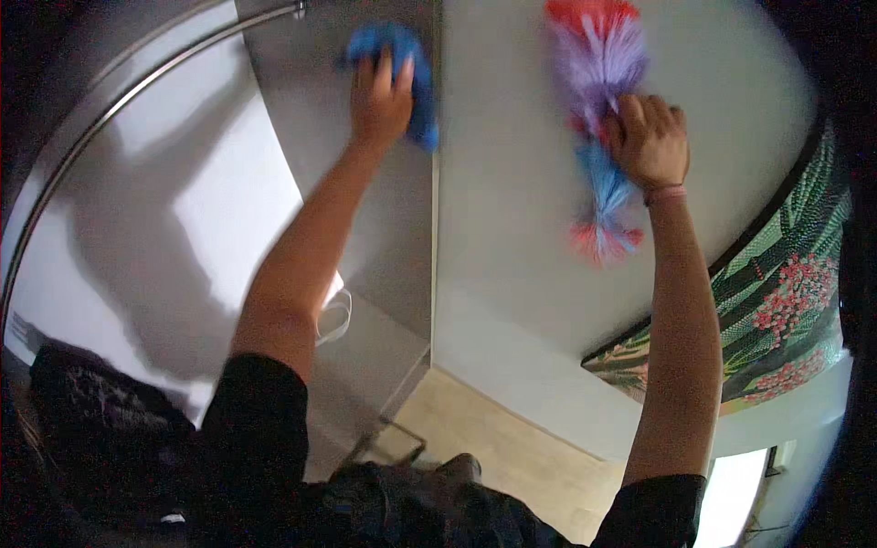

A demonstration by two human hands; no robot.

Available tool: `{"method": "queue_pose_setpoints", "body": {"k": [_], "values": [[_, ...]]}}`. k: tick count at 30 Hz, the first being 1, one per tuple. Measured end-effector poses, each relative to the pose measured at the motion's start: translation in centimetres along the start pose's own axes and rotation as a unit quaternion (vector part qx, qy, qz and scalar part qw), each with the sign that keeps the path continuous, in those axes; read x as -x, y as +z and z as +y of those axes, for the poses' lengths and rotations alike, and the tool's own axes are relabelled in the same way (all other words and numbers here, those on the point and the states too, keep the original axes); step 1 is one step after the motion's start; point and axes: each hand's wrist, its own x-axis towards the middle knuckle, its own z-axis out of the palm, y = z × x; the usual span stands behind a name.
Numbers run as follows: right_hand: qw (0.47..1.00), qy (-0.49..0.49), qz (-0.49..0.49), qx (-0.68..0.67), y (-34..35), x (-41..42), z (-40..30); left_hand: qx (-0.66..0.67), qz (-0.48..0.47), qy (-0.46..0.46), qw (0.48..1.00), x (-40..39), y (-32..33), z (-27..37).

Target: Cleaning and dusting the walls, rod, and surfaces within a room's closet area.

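Observation:
My left hand [384,103], fingers spread, holds a blue cloth [425,113] against a grey panel [394,226]. Part of the cloth sticks out above and to the right of the fingers. In my right hand [651,140] is a fluffy duster [599,58] with red, purple and blue fibres. The fist is closed around its middle, so that part is hidden. Both the duster and the hand are in front of a pale wall [507,205]; whether the fibres touch it I cannot tell.
A dark-edged picture of leaves and pink flowers [795,301] hangs to the right of my forearm. On the left, a curved metal rail [130,103] borders a white surface [226,185]. A white cable loop [336,334] is near my left elbow. Below lies a light wooden floor [493,438].

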Motion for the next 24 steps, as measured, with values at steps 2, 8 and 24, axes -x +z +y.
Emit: {"method": "queue_pose_setpoints", "body": {"k": [2,8,24], "values": [[0.999,-0.006,-0.034,0.003,-0.1,0.2,0.7,0.039,-0.046,-0.056,0.997,-5.7,0.5,2.8],[0.999,-0.018,-0.006,-0.029,-0.2,0.3,0.6,-0.001,0.005,-0.094,0.996,-0.6,1.8,6.1],[0.997,0.005,-0.025,-0.077,-1.1,-0.9,0.2,-0.155,-0.134,-0.25,0.946,12.9,2.4,4.6]]}}
